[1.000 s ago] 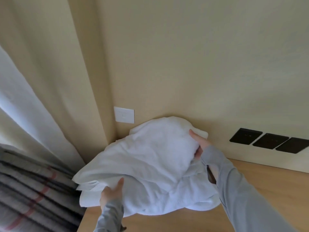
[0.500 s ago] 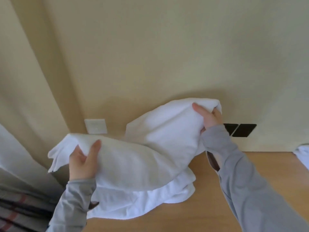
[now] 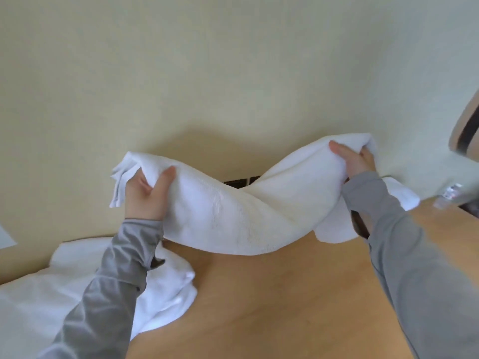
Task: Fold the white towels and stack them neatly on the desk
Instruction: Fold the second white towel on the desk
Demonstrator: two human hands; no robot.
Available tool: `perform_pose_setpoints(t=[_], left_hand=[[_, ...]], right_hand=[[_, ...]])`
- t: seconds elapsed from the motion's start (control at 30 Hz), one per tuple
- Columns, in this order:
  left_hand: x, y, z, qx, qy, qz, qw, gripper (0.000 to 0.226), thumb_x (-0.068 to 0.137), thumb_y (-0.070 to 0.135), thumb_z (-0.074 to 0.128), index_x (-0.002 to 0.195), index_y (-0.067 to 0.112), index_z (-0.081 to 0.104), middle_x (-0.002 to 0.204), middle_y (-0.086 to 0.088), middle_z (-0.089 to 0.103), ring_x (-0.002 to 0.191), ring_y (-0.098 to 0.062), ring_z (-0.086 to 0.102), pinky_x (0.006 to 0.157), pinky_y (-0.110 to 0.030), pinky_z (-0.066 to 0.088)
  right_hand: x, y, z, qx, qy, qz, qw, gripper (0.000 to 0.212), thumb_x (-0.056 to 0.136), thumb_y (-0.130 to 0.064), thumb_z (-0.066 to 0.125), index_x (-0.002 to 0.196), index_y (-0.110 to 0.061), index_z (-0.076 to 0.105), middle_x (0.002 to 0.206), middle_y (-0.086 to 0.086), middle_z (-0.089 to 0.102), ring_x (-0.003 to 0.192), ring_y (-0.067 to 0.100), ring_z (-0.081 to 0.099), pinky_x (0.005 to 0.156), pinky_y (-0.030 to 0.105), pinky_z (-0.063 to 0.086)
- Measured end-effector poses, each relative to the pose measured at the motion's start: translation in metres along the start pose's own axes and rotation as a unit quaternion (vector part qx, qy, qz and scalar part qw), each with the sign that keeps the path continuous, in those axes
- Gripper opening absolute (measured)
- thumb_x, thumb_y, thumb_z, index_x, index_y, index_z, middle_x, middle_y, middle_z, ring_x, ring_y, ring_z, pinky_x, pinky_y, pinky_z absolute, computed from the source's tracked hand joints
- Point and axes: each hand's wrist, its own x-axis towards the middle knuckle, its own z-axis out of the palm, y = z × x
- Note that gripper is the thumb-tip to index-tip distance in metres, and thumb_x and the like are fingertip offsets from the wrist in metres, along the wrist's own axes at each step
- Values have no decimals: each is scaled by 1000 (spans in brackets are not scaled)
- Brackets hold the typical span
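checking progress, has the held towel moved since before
Yes: the towel rose off the pile and went right, now partly hiding the black sockets that were well to its right.

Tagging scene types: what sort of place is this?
Likely a hotel room, maybe a bedroom: a wooden desk against a plain wall, dark wall sockets above it, a heap of white towels on it, and another towel held between left hand and right hand.

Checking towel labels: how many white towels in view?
3: held towel stretched between left hand and right hand; crumpled pile at the left end of the desk, possibly hiding more; third towel by the wall, behind the right forearm.
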Motion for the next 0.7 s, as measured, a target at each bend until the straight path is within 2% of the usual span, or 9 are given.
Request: perform_pose_setpoints(t=[0.13, 0.23, 0.3, 0.37, 0.43, 0.53, 0.6, 0.63, 0.7], left_hand=[[-21, -8, 73, 56, 2, -42, 998, 47, 85, 28, 64, 54, 18, 29, 53, 1, 27, 46, -7, 28, 49, -25, 24], [-36, -5, 122, 69, 3, -60, 996, 40, 86, 26, 65, 55, 18, 40, 54, 1, 37, 52, -11, 36, 53, -25, 30], [-49, -2, 144, 78, 1, -62, 995, 35, 76, 36, 65, 57, 20, 41, 55, 2, 39, 53, -10, 38, 54, -24, 31], [-66, -7, 154, 90, -14, -79, 993, 30, 70, 42, 59, 56, 21, 42, 55, 2, 41, 54, -11, 40, 53, -25, 32], [-89, -25, 156, 115, -37, -125, 985, 27, 70, 42, 64, 67, 17, 55, 65, 0, 54, 63, -14, 50, 59, -30, 39], [-141, -76, 151, 167, -55, -234, 956, 24, 83, 25, 69, 102, 12, 61, 89, -7, 62, 82, -22, 55, 76, -33, 39], [-183, -114, 144, 199, -77, -323, 922, 24, 84, 16, 68, 105, 6, 61, 95, -13, 64, 84, -25, 56, 80, -35, 41], [-204, -130, 138, 209, -81, -376, 899, 27, 82, 17, 72, 101, 2, 62, 96, -17, 66, 84, -26, 58, 80, -37, 43], [-238, -157, 123, 251, -67, -471, 843, 61, 66, 43, 70, 99, -8, 65, 98, -24, 67, 89, -35, 61, 83, -42, 46]], right_hand=[[60, 20, -71, -25, 4, 16, 1000, 21, 78, -21, 72, 92, -22, 56, 87, -9, 61, 80, 12, 61, 79, 30, 47], [97, 29, -114, -36, -19, 26, 999, 19, 74, -29, 74, 79, -29, 56, 87, -14, 61, 80, 7, 60, 72, 27, 46], [115, 38, -137, -45, -29, 30, 998, 21, 72, -32, 75, 80, -31, 56, 89, -14, 62, 83, 7, 61, 69, 26, 47], [127, 62, -162, -47, -29, 38, 998, 24, 72, -29, 76, 89, -27, 58, 93, -12, 63, 86, 9, 62, 74, 27, 48], [124, 105, -187, -19, -10, 70, 997, 22, 74, -19, 76, 90, -22, 60, 102, -4, 65, 87, 12, 63, 79, 29, 49], [86, 191, -221, -4, 56, 203, 978, 40, 75, -5, 74, 113, -10, 59, 120, 6, 58, 102, 24, 59, 92, 39, 45], [51, 247, -242, -19, 84, 323, 942, 56, 75, 6, 70, 127, 1, 49, 130, 16, 54, 114, 35, 54, 95, 51, 44], [33, 268, -253, -33, 75, 387, 918, 53, 76, 7, 69, 125, 2, 49, 130, 19, 53, 116, 38, 52, 91, 55, 45], [10, 295, -276, -79, 20, 489, 868, 36, 78, -2, 71, 110, -3, 56, 122, 18, 58, 111, 40, 54, 81, 54, 50]])
